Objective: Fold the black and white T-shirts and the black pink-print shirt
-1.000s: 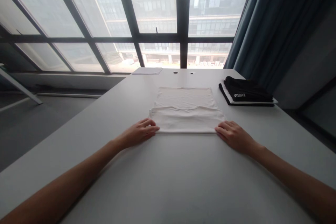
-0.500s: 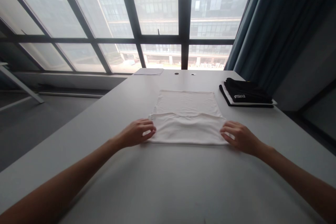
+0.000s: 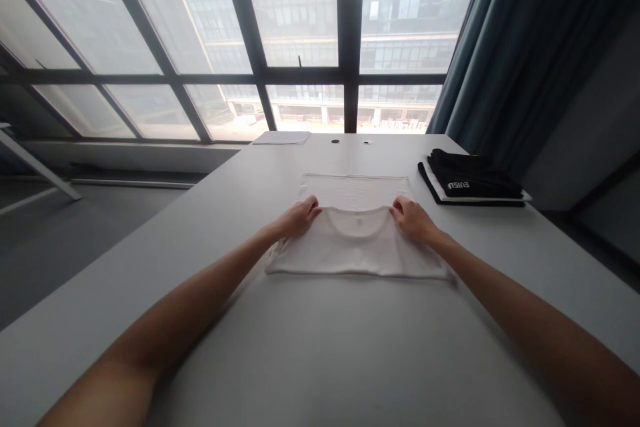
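Observation:
A white T-shirt [image 3: 355, 250] lies partly folded in front of me, its neckline section turned over toward me on top of the flat far part. My left hand [image 3: 301, 215] pinches the top edge of the turned-over section, left of the round collar. On the collar's other side, my right hand [image 3: 411, 217] grips the same edge. Between the two hands the edge is lifted a little. The fold nearest me rests on the table.
The white table [image 3: 350, 347] reaches to the windows. At its right edge sits a stack of folded black and white clothes [image 3: 473, 177]. Some white paper [image 3: 281, 138] lies at the far left corner, and two cable holes are near the far edge. A dark curtain [image 3: 510, 47] hangs at right.
Both hands have moved inward and away from me, from the shirt's sides to either side of the collar. They have closed on the edge and raised it slightly.

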Demonstrator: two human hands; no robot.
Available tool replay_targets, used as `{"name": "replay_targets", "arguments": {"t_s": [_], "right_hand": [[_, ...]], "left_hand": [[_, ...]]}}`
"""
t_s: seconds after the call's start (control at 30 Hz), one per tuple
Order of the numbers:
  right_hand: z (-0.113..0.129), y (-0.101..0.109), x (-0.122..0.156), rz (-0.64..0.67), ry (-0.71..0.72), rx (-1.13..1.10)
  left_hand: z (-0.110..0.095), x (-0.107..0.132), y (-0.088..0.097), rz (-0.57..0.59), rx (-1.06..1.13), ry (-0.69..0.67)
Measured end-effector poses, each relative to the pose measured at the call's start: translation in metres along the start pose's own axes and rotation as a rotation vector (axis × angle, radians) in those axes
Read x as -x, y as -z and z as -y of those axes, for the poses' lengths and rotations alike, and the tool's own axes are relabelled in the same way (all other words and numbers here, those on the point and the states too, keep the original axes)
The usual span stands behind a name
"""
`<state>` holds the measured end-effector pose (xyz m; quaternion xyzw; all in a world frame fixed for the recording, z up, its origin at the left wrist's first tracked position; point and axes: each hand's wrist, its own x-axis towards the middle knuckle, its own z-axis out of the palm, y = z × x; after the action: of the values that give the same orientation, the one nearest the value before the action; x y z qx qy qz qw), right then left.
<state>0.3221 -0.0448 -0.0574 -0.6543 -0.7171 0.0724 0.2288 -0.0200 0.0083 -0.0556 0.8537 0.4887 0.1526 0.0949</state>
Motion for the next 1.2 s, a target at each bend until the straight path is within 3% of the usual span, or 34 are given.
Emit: {"name": "replay_targets", "arguments": {"t_s": [0.13, 0.27, 0.37, 0.53, 0.67, 0.77, 0.93, 1.03, 1.2], "right_hand": [[0.001, -0.004, -0.003, -0.040, 0.010, 0.054], [0.003, -0.012, 0.002, 0.012, 0.037, 0.184], [-0.001, -0.014, 0.005, 0.003, 0.059, 0.161], [-0.006, -0.004, -0.001, 0.082, 0.009, 0.026], [-0.002, 0.017, 0.008, 0.054, 0.111, -0.111], [0.003, 0.041, 0.039, -0.003, 0.287, -0.254], [0.014, 0.074, 0.120, 0.068, 0.631, -0.201], [0.020, 0.077, 0.165, 0.096, 0.773, -0.091], [0.028, 0.066, 0.216, 0.136, 0.867, 0.076]], "left_hand": [[0.003, -0.008, -0.006, -0.072, -0.018, -0.022], [0.005, -0.008, -0.016, -0.056, -0.032, -0.033], [0.007, -0.006, -0.017, -0.046, -0.012, -0.039], [0.009, -0.009, -0.003, 0.029, 0.025, -0.059], [0.004, 0.002, 0.016, -0.016, 0.016, -0.099], [-0.005, 0.031, 0.034, -0.117, -0.016, -0.266], [-0.030, 0.107, 0.055, -0.117, -0.107, -0.586], [-0.047, 0.154, 0.053, -0.089, -0.167, -0.709], [-0.065, 0.211, 0.043, -0.034, -0.236, -0.801]]}}
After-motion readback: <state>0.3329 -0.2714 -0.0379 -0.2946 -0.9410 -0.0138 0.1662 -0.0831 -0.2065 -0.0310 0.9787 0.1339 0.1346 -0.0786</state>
